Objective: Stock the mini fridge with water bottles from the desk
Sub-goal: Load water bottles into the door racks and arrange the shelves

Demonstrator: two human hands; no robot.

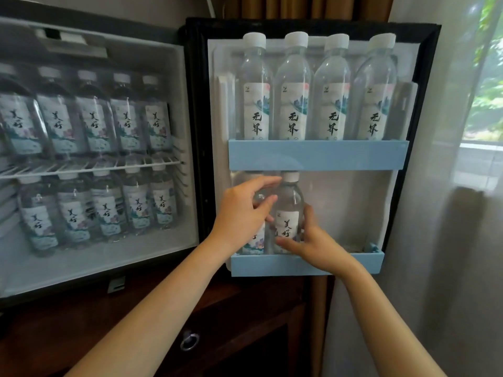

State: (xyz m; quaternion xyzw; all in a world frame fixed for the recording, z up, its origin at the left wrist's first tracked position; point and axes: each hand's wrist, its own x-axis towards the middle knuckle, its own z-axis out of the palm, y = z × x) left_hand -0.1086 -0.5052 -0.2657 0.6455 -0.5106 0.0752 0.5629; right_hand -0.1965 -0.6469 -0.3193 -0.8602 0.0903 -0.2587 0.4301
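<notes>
The mini fridge point(187, 131) stands open, its door point(424, 77) swung to the right. Two small water bottles stand at the left end of the door's lower blue shelf point(353, 263). My left hand point(242, 213) wraps the left bottle point(255, 244), mostly hiding it. My right hand point(313, 240) grips the lower part of the right bottle point(290, 202), which is upright with a white cap. Several taller bottles point(292, 88) fill the door's upper shelf point(318, 155). Inside, several bottles line the wire rack point(89, 168) and the floor below it.
The right part of the lower door shelf holds no bottles. A dark wooden cabinet point(231, 308) with a metal ring pull point(189, 340) sits under the fridge. A sheer curtain point(435, 240) and a window are at the right.
</notes>
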